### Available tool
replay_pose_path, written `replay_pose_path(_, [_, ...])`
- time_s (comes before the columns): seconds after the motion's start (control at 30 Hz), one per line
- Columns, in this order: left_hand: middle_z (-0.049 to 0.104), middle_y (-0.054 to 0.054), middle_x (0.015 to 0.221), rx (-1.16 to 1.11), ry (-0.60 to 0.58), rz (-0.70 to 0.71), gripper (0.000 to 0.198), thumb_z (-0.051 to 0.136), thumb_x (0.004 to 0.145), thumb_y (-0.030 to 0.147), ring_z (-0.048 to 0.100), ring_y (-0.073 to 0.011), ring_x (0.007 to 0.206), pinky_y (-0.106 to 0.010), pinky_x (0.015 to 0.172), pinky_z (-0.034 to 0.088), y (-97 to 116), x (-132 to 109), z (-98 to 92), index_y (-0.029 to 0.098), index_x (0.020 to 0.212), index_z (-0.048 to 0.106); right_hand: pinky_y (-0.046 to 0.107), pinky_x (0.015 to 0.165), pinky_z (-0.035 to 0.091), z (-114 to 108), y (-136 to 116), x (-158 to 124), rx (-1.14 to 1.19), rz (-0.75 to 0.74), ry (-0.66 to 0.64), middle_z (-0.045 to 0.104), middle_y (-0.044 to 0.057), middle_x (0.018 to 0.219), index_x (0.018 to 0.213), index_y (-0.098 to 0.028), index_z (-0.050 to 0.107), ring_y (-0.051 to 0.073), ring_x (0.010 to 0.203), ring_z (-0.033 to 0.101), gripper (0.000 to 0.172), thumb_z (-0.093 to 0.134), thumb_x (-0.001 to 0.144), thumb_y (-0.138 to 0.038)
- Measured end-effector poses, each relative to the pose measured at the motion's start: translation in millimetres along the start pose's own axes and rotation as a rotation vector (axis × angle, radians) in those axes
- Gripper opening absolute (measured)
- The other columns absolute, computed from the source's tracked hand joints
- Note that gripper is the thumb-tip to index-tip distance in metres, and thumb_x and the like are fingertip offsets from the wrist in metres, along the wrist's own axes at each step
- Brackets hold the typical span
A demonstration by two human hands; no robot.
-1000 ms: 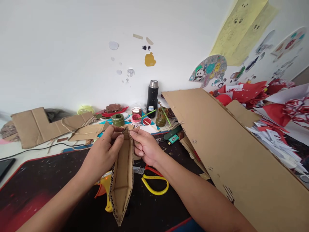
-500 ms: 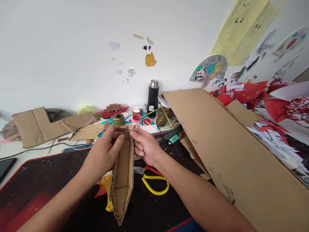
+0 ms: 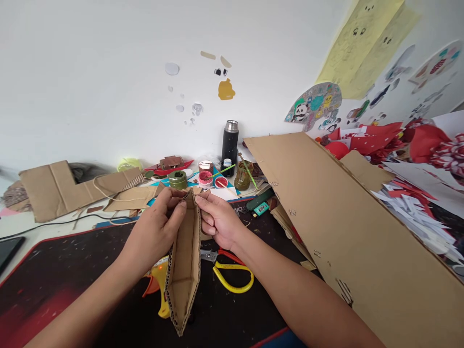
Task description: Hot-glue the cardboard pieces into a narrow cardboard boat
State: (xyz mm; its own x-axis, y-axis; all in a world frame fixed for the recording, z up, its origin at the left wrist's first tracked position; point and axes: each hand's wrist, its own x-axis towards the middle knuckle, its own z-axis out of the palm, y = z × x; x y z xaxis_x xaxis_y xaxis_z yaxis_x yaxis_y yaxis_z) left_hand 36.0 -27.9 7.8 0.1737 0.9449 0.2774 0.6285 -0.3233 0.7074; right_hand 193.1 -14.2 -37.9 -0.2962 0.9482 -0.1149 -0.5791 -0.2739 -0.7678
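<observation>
Between my hands is a small cardboard boat shape (image 3: 184, 263), long and narrow, pointed at both ends, with low folded walls. My left hand (image 3: 161, 224) grips its left wall near the far tip, thumb on the rim. On the other side my right hand (image 3: 219, 220) pinches the right wall close to that same tip. The near tip points down toward me, above the dark mat. Beneath it on the left lies a yellow and orange glue gun (image 3: 162, 287), partly covered. Scissors (image 3: 234, 278) with yellow and red handles rest to the right, under my right forearm.
A large cardboard sheet (image 3: 348, 227) leans across the right side. Behind my hands stand a black thermos (image 3: 231, 147), a green paint jar (image 3: 177, 180), a pink paint pot (image 3: 205, 179) and a brown jar (image 3: 242, 176). Cardboard scraps (image 3: 54, 188) lie at left, on a black mat (image 3: 119, 299).
My hands and the cardboard boat shape stay almost still; its near tip has risen very slightly. At far right, the red and white paper items have shifted.
</observation>
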Motion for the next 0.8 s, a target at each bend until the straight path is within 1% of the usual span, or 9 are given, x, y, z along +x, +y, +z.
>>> replay_pose_path(0.27, [0.082, -0.011, 0.111, 0.035, -0.008, 0.038, 0.028, 0.045, 0.098, 0.049, 0.078, -0.0300, 0.100, -0.039, 0.083, 0.059, -2.6, -2.0, -1.4, 0.026, 0.107, 0.056, 0.020, 0.036, 0.012, 0.0, -2.2, -1.5, 0.011, 0.020, -0.028, 0.043, -0.015, 0.046, 0.095, -0.021, 0.062, 0.005, 0.039, 0.020, 0.046, 0.092, 0.071, -0.047])
replay_pose_path(0.43, [0.082, -0.012, 0.111, 0.057, -0.022, 0.059, 0.030, 0.044, 0.100, 0.050, 0.079, -0.0317, 0.102, -0.040, 0.080, 0.059, -4.2, -2.4, -3.2, 0.025, 0.111, 0.056, 0.020, 0.036, 0.011, -1.3, -1.5, -0.8, 0.004, 0.037, -0.031, 0.046, -0.014, 0.047, 0.096, -0.020, 0.063, 0.005, 0.038, 0.022, 0.049, 0.092, 0.071, -0.049])
replay_pose_path(0.6, [0.082, -0.013, 0.114, 0.038, -0.039, 0.066, 0.030, 0.043, 0.100, 0.050, 0.079, -0.0312, 0.101, -0.039, 0.081, 0.059, -5.4, -2.5, -3.1, 0.025, 0.110, 0.056, 0.020, 0.036, 0.012, -1.6, -1.4, 0.1, 0.013, 0.034, -0.050, 0.042, -0.015, 0.045, 0.092, -0.020, 0.062, 0.004, 0.038, 0.019, 0.049, 0.094, 0.069, -0.049])
replay_pose_path(0.8, [0.083, -0.013, 0.114, 0.018, -0.036, 0.077, 0.027, 0.043, 0.100, 0.047, 0.079, -0.0310, 0.104, -0.038, 0.081, 0.060, -5.8, -1.8, -1.8, 0.026, 0.109, 0.056, 0.019, 0.036, 0.011, -0.8, -2.3, -0.8, 0.019, 0.044, -0.060, 0.038, -0.016, 0.043, 0.088, -0.019, 0.061, 0.004, 0.038, 0.016, 0.051, 0.095, 0.068, -0.051])
